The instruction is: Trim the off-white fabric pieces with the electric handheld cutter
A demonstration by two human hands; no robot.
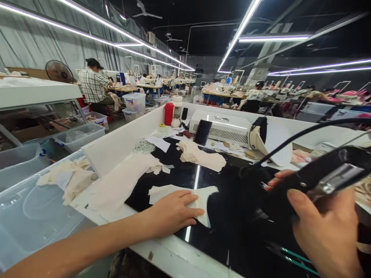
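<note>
My left hand [181, 210] lies flat with its fingers spread on a cream cut fabric piece [158, 193], pressing it to the glossy black tabletop [220, 239]. To the right, my right hand [327, 227] is wrapped round a black corded hand tool [313, 173] with a shiny metal part. It is raised above the table, and its exact kind is blurred. A dark cable [290, 141] arches from it. Beyond my left hand sits a stack of cream fabric pieces [199, 154]. Below the tool lie teal-handled snips [298, 258], partly blurred.
A larger cream cloth [116, 185] covers the table's left side. At the back stand a phone [203, 132], a white vented box [223, 125] and a red flask [168, 114] along the white side board [130, 133]. Plastic bins [78, 137] line the left; people work at machines beyond.
</note>
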